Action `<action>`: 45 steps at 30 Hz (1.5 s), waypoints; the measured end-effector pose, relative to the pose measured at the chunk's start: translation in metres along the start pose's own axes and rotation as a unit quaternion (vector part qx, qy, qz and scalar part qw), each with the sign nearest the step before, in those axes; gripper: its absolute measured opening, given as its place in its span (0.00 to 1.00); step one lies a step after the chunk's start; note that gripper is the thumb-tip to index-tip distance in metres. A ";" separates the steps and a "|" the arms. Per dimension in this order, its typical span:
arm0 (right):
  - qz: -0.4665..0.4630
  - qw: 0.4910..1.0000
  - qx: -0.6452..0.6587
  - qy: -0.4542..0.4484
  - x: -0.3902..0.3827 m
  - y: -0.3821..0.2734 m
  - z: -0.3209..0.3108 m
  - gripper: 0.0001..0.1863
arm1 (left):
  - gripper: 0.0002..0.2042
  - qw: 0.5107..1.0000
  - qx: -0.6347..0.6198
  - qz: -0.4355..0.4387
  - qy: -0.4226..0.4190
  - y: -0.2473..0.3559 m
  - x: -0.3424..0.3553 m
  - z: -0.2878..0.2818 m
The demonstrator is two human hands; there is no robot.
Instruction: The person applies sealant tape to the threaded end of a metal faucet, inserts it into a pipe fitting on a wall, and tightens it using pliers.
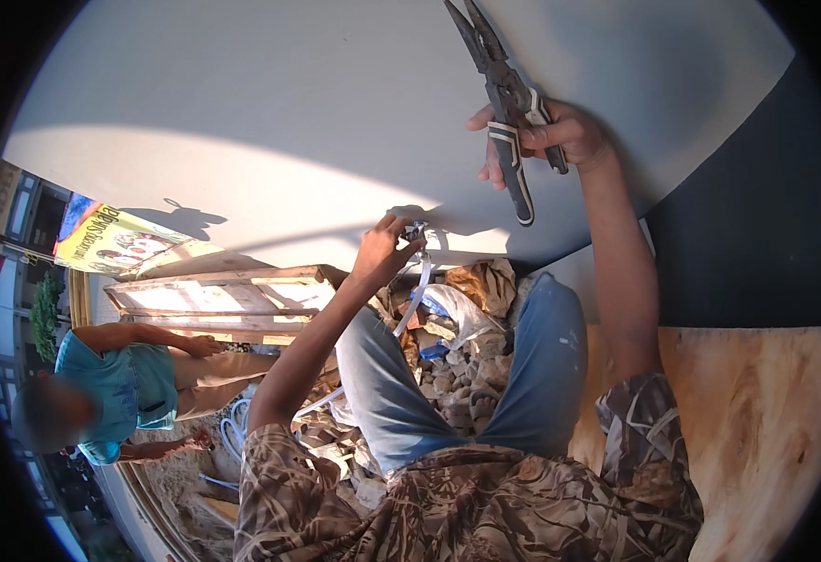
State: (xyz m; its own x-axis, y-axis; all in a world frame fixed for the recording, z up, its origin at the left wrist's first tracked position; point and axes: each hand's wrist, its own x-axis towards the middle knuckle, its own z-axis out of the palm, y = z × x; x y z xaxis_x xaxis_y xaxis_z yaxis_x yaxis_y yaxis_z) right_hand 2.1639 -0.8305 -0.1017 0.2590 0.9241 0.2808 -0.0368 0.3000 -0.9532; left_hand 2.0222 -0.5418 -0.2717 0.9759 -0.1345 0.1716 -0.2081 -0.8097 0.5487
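In my right hand (565, 136) is a pair of long-nose pliers (506, 86) with black and white handles. They are raised in front of the pale grey wall (289, 84), jaws pointing up and slightly apart. My left hand (384, 251) is lower and to the left, at the sunlit foot of the wall. Its fingers pinch the upper end of a white cable (416, 298), beside a small dark and shiny spot on the wall. The exact shape of that end is partly hidden by my fingers. From there the cable hangs down past my left knee.
Rubble (467, 375), crumpled plastic and paper lie between my legs. At left, a wooden frame (232, 304) leans near a yellow banner (139, 239). A person in a teal shirt (125, 375) stands there, near a coiled pale hose (232, 426). A wooden board (748, 421) is at right.
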 end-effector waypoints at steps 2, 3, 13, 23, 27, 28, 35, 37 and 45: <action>0.002 1.000 0.003 -0.003 0.000 0.001 -0.001 0.33 | 0.10 0.999 -0.024 0.027 0.018 0.003 -0.003 0.001; 0.004 1.000 0.002 -0.003 -0.001 0.000 -0.002 0.33 | 0.10 1.000 -0.023 0.013 0.003 0.002 -0.001 0.000; -0.012 1.000 -0.005 -0.008 -0.003 -0.001 -0.003 0.32 | 0.10 0.999 -0.036 -0.004 -0.005 0.005 0.002 -0.002; -0.028 0.999 0.013 -0.034 -0.001 0.000 -0.006 0.31 | 0.10 0.999 -0.044 -0.003 -0.014 0.003 0.002 -0.003; -0.026 0.999 0.002 -0.037 -0.002 -0.002 -0.007 0.31 | 0.10 1.000 -0.002 -0.011 -0.015 0.010 0.006 -0.007; -0.026 0.999 0.002 -0.040 0.000 0.000 -0.006 0.31 | 0.10 1.000 -0.010 0.000 0.003 0.014 0.002 -0.006; -0.026 0.999 -0.002 -0.040 0.000 -0.003 -0.007 0.31 | 0.12 0.999 0.015 -0.015 -0.035 0.004 0.005 -0.008; -0.024 0.999 0.013 -0.033 0.001 -0.002 -0.007 0.31 | 0.12 1.000 0.007 -0.011 -0.006 0.011 0.004 -0.007; -0.029 0.999 0.013 -0.040 0.001 -0.001 -0.008 0.33 | 0.12 1.000 0.021 -0.009 -0.022 0.000 0.004 -0.002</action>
State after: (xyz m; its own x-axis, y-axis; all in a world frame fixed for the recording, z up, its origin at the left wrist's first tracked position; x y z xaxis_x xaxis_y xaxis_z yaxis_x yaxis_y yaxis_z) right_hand 2.1722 -0.8316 -0.1018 0.1833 0.9205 0.3451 -0.0497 0.3593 -0.9319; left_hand 2.0257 -0.5416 -0.2692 0.9815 -0.1443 0.1262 -0.1892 -0.8352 0.5164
